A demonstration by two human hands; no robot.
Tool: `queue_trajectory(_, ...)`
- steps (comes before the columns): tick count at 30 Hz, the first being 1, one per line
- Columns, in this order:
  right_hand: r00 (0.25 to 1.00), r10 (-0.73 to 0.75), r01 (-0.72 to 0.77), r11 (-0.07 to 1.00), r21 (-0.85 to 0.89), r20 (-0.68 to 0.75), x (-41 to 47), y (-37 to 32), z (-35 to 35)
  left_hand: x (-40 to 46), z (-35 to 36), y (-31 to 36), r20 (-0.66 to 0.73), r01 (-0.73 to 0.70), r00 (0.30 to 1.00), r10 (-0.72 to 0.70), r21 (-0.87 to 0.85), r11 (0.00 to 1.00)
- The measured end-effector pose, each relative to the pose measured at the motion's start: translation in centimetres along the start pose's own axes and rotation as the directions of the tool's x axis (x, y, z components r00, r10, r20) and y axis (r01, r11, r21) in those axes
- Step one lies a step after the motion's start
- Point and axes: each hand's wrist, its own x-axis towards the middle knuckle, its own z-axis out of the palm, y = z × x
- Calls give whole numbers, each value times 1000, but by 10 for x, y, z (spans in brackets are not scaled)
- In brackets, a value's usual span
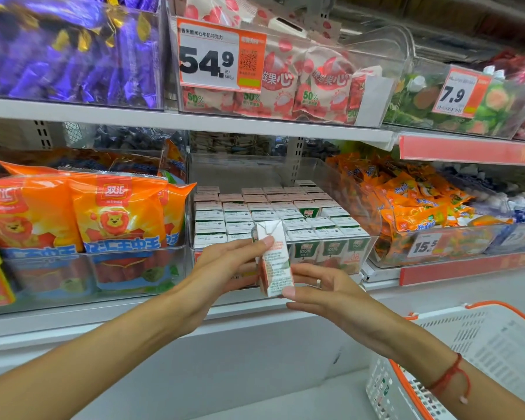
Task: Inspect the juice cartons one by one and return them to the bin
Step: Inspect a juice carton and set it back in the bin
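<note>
Left hand (225, 262) fingers (256, 242) pinch the juice carton (275, 262) near its top; right hand (322, 287) fingers (290, 291) clamp its base. It stands nearly upright, long axis 12 to 6 o'clock, before the clear bin (373, 247) of packed cartons (273, 213). A basket (473, 344) sits at 4 o'clock.

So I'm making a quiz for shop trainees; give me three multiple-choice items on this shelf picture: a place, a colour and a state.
1. Where is the bin of juice cartons?
A. top shelf
B. lower shelf, between the orange packs
C. in the basket

2. What colour is the basket's rim?
A. blue
B. green
C. orange

3. How is the carton held?
A. by both hands
B. by one hand
C. it lies untouched in the bin

Answers: 1 B, orange packs flank the bin; 2 C, orange edging; 3 A, the left hand grips its top, the right hand its bottom.
</note>
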Motion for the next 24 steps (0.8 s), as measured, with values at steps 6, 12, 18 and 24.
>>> queue_trajectory(6,990,-50,49,999,-12,-135,3,3,3,-2,6,1,-83,-45,996,39,-65,997)
queue_trajectory(12,925,-167,63,953,-297,-341,0,3,9,-4,8,-7,-215,-195,952,218,123,973)
queue_trajectory(18,897,-295,137,893,-429,-328,1,4,12,1,8,-9,-180,-116,975,128,72,991)
queue_trajectory(24,990,-40,26,994,-109,-133,3,0,-6,1,2,-1,-90,-72,993,76,52,996)
